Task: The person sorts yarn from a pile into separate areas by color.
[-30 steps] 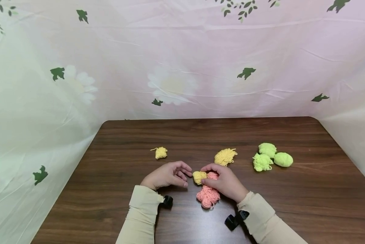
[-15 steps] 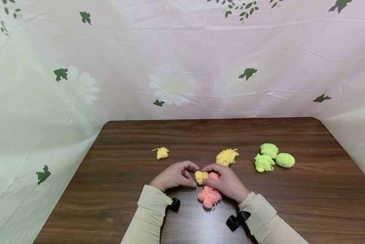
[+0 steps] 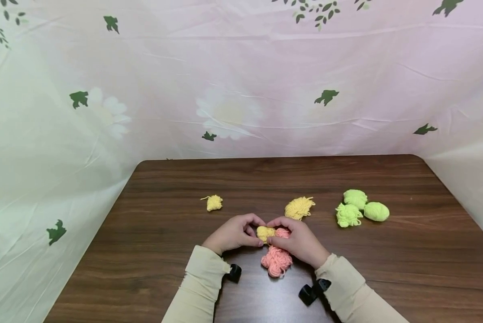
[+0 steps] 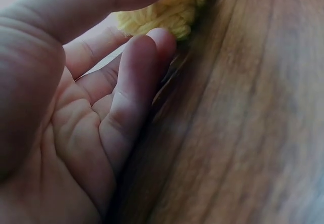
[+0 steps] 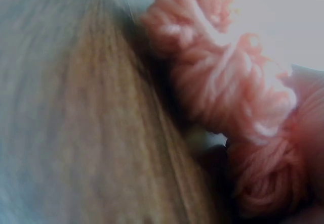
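Note:
A small yellow yarn ball lies between both hands near the table's middle. My left hand reaches it from the left, thumb and index finger at its front and back edges. In the left wrist view its fingertips are right at the yellow yarn. From the right, my right hand holds the same ball between thumb and index finger. Pink yarn balls lie below and under the right hand, which partly hides one of them. The pink yarn fills the right wrist view, the fingers there mostly hidden.
Behind the right hand lies a larger yellow yarn ball. A small yellow yarn ball with a loose end sits at back left. Several light green yarn balls cluster at right on the wooden table. A printed cloth hangs behind.
My left hand has moved right, from beside the small yellow yarn ball to its edge, its thumb and index finger now about it. The right hand stays at the same ball.

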`<state>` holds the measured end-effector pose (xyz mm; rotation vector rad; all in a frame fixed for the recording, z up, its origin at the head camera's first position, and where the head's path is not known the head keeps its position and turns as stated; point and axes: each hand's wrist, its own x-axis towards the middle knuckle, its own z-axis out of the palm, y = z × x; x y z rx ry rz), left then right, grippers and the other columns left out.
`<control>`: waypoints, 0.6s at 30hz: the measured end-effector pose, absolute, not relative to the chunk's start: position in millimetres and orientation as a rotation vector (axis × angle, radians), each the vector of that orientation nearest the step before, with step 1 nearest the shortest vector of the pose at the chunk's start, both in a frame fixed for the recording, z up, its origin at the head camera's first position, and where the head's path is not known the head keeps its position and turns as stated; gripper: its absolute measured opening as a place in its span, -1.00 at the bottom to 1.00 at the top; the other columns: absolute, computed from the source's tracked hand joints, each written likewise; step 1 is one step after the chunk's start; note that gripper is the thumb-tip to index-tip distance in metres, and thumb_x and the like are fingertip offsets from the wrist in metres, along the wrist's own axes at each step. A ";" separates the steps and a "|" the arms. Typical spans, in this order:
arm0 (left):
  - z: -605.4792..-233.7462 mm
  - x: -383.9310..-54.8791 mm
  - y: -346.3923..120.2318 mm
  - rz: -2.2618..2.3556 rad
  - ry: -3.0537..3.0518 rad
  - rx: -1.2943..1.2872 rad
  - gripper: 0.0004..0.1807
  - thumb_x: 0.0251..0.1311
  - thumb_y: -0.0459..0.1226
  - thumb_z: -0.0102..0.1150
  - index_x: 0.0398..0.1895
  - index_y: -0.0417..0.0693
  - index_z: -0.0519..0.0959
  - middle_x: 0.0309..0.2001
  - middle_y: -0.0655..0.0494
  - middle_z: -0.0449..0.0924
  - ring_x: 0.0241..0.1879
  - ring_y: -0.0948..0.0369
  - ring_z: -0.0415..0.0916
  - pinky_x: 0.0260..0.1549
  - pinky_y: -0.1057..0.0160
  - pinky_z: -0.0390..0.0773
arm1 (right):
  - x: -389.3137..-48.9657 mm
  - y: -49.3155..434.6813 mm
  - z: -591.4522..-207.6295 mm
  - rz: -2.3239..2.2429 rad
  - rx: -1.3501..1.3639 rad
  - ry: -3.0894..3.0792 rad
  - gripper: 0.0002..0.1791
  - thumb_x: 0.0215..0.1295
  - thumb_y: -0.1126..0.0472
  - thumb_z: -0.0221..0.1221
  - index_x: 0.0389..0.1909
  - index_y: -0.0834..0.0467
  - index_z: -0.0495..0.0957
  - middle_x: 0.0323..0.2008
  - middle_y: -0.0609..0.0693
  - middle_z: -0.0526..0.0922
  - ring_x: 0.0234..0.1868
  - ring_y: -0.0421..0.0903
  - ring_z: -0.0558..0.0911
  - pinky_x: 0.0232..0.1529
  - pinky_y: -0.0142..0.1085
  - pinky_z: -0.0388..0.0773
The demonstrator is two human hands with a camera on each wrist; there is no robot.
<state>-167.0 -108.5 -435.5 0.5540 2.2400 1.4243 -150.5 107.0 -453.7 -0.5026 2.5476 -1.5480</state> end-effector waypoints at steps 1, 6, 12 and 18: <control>-431.8 -165.5 -108.8 1.428 2.234 0.554 -0.61 -0.05 -0.40 0.38 -0.10 -0.07 0.54 -0.38 -0.02 0.59 -0.45 0.22 0.50 -0.55 0.42 0.42 | -150.8 107.6 -454.6 -1.602 -0.511 2.507 -0.73 0.05 -0.01 0.34 -0.20 -0.14 0.59 -0.32 -0.20 0.63 -0.31 -0.25 0.56 -0.27 -0.29 0.51; -416.7 -159.7 -110.2 1.463 2.215 0.562 -0.64 -0.03 -0.42 0.35 -0.11 -0.15 0.54 -0.45 -0.03 0.57 -0.45 0.20 0.47 -0.57 0.41 0.40 | -147.5 107.9 -448.0 -1.866 -0.536 2.376 -0.77 0.17 0.15 0.27 -0.17 0.12 0.59 -0.50 0.04 0.58 -0.67 -0.17 0.44 -0.75 -0.30 0.41; -418.3 -161.3 -111.1 1.482 2.198 0.546 -0.64 -0.03 -0.40 0.36 -0.11 -0.11 0.54 -0.45 -0.05 0.58 -0.45 0.19 0.47 -0.56 0.42 0.40 | -138.5 106.4 -426.3 -1.943 -0.543 2.502 -0.86 0.16 0.27 0.27 -0.26 0.20 0.60 -0.47 0.04 0.60 -0.58 -0.10 0.46 -0.65 -0.32 0.41; -418.0 -162.9 -112.4 1.500 2.164 0.533 -0.64 -0.02 -0.41 0.35 -0.10 -0.13 0.54 -0.43 -0.09 0.59 -0.44 0.21 0.47 -0.55 0.42 0.41 | -138.6 107.2 -425.4 -2.004 -0.487 2.582 -0.89 0.14 0.30 0.27 -0.30 0.18 0.60 -0.40 -0.01 0.64 -0.51 -0.03 0.48 -0.56 -0.33 0.44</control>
